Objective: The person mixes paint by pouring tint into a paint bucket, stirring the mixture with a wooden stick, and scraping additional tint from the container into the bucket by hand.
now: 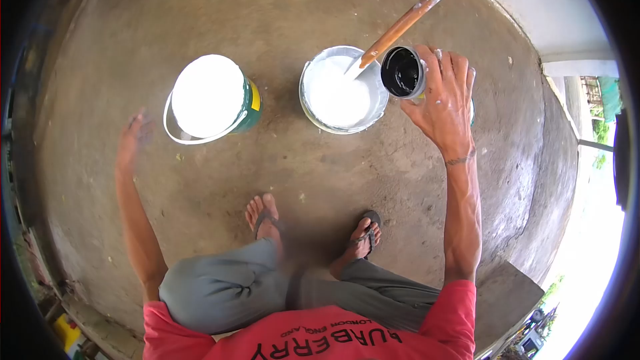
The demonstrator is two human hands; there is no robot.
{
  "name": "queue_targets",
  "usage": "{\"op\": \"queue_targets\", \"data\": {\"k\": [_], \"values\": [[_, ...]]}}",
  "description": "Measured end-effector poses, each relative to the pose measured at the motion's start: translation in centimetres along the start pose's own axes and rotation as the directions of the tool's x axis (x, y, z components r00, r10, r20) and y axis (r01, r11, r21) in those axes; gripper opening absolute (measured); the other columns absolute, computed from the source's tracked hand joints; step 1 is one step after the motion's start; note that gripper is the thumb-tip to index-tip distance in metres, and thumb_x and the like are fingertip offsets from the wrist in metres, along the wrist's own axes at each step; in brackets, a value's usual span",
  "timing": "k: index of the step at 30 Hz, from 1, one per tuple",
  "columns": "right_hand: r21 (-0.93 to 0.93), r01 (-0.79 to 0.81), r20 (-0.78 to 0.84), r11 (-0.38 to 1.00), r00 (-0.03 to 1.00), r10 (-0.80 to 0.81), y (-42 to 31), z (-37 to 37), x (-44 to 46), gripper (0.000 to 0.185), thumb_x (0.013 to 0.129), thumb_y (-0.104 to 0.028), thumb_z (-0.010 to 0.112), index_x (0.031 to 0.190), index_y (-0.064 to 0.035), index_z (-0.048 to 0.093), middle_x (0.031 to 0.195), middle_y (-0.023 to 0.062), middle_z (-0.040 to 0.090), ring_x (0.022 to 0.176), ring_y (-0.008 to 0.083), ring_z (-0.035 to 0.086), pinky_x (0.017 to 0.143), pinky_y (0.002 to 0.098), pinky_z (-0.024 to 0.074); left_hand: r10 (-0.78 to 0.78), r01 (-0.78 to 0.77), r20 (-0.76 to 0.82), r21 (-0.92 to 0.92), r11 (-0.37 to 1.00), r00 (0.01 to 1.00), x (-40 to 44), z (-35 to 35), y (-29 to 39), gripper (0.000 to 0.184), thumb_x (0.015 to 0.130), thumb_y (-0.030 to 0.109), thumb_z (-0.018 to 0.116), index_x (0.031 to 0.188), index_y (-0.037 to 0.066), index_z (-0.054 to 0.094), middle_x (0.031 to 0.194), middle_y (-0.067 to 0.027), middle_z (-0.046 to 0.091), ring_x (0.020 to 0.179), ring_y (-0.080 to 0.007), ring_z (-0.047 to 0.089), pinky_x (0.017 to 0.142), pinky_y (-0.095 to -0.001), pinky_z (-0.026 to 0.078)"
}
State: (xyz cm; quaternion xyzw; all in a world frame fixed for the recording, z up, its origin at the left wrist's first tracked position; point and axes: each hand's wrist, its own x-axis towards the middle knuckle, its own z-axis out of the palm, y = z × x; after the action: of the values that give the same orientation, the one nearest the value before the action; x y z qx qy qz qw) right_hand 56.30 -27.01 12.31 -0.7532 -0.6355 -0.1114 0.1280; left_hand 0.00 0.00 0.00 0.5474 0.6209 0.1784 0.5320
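My right hand (445, 97) is wrapped round a small can (402, 72) with black inside, tilted with its mouth toward the open bucket. That bucket (340, 120) holds white paint (339, 97), and a wooden stick (407, 21) smeared with white leans in it, its lower end in the paint. To the left stands a green bucket (252, 108) with a bright white top and a white handle (205, 140) hanging at its front. Left of this bucket, my left hand (139, 127) is blurred by motion, apart from it, and its fingers are smeared.
My feet (265, 217) in dark sandals rest on the concrete floor (300, 173), below the two buckets. A pale wall base (533, 13) runs along the upper right. At the lower right there is a raised slab (510, 300), with bright outdoor ground beyond.
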Motion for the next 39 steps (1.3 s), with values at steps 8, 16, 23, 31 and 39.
{"op": "queue_targets", "data": {"k": [8,16,23,31,39], "values": [[-0.081,0.080,0.033,0.994,0.996,-0.077,-2.0,-2.1,1.3,0.077,0.057,-0.007,0.083,0.128,-0.0120,0.054,0.124,0.0101,0.056,0.116,0.0316,0.049,0.097,0.0454,0.0394,0.096,-0.096,0.017,-0.014,0.995,0.995,-2.9,0.7,5.2,0.060,0.100,0.046,0.049,0.146,0.008,0.046,0.141,-0.0158,0.054,0.132,-0.0293,0.049,0.111,-0.0444,0.035],[-0.167,0.184,-0.044,0.969,0.980,-0.194,-3.4,-3.2,2.6,0.062,0.060,0.000,0.077,0.118,-0.0123,0.058,0.106,0.0082,0.056,0.104,0.0273,0.052,0.090,0.0422,0.0431,0.153,-0.150,0.038,-0.072,0.986,0.987,-2.9,0.5,6.9,0.054,0.102,0.042,0.045,0.145,0.009,0.047,0.140,-0.0128,0.056,0.131,-0.0275,0.050,0.112,-0.0432,0.034],[-0.182,0.187,-0.065,0.965,0.977,-0.201,-4.4,-3.1,3.2,0.063,0.058,0.001,0.077,0.116,-0.0127,0.058,0.105,0.0070,0.057,0.102,0.0266,0.053,0.089,0.0413,0.0432,0.165,-0.161,0.040,-0.075,0.984,0.986,-2.6,0.3,7.2,0.053,0.103,0.040,0.045,0.145,0.008,0.047,0.139,-0.0135,0.057,0.130,-0.0270,0.051,0.111,-0.0409,0.035],[-0.194,0.192,-0.102,0.962,0.971,-0.215,-4.9,-3.5,3.5,0.057,0.063,-0.002,0.079,0.116,-0.0134,0.059,0.112,0.0064,0.059,0.103,0.0256,0.054,0.090,0.0403,0.0440,0.167,-0.162,0.038,-0.099,0.982,0.985,-2.7,0.4,7.8,0.053,0.102,0.040,0.047,0.145,0.008,0.048,0.138,-0.0130,0.058,0.129,-0.0252,0.052,0.109,-0.0397,0.037],[-0.218,0.212,-0.114,0.953,0.964,-0.241,-5.0,-4.0,3.3,0.053,0.068,-0.004,0.078,0.117,-0.0150,0.059,0.112,0.0067,0.059,0.103,0.0258,0.055,0.090,0.0407,0.0443,0.185,-0.178,0.052,-0.120,0.977,0.981,-2.9,0.3,8.7,0.055,0.101,0.042,0.048,0.145,0.008,0.048,0.138,-0.0121,0.057,0.129,-0.0242,0.052,0.109,-0.0389,0.037]]}}
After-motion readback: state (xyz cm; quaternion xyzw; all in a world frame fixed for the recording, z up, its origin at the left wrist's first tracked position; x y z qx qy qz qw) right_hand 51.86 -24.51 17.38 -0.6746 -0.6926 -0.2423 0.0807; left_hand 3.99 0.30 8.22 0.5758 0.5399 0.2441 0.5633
